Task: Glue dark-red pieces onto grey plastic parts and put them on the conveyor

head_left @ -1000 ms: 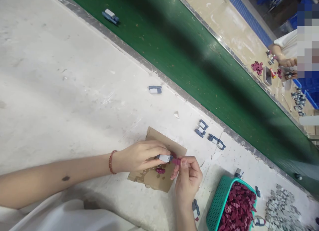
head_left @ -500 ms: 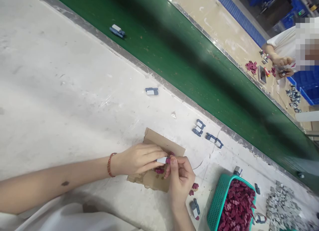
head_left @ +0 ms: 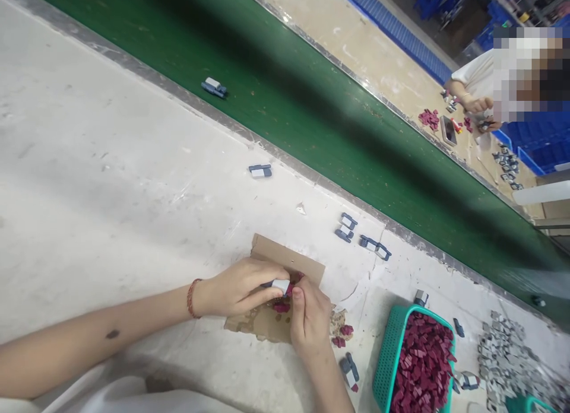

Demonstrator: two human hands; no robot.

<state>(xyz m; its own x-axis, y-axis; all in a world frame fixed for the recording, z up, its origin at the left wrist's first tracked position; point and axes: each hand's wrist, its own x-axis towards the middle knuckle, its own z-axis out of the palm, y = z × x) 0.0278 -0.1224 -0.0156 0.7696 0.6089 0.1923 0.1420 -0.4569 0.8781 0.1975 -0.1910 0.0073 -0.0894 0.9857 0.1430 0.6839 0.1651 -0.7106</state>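
**Blue-and-white piece (head_left: 280,285) pinched in the left hand (head_left: 234,287), one maroon part (head_left: 290,290) at its end**

The one blue-and-white piece in hand is above the single sheet of cardboard (head_left: 307,269) on the desk (head_left: 133,223). The left hand's grip is pressed together on it, thumb against fingers. The right hand (head_left: 310,318) has its grip closed on the one maroon part, which meets the piece's right end.

Below the hands, a small maroon cluster (head_left: 281,307) lies on the cardboard; its count cannot be told. Just right of the right hand are two maroon bits (head_left: 346,330).

Toward the green belt (head_left: 285,128), the desk bears one loose blue-and-white unit (head_left: 260,171), then two close together (head_left: 346,227), then two more side by side (head_left: 375,247). One maroon-tipped unit (head_left: 350,371) lies left of the one teal basket (head_left: 386,356), which is heaped with maroon parts too many to count. One grey-and-dark piece (head_left: 421,297) sits by the basket's far end. To its right is a pile of grey parts (head_left: 507,353), also uncountable.

The belt carries one blue-and-white car-shaped piece (head_left: 214,87) and, far right, one small dark item (head_left: 538,301). Across it, one co-worker (head_left: 476,72) has two hands near one flat device (head_left: 448,131).
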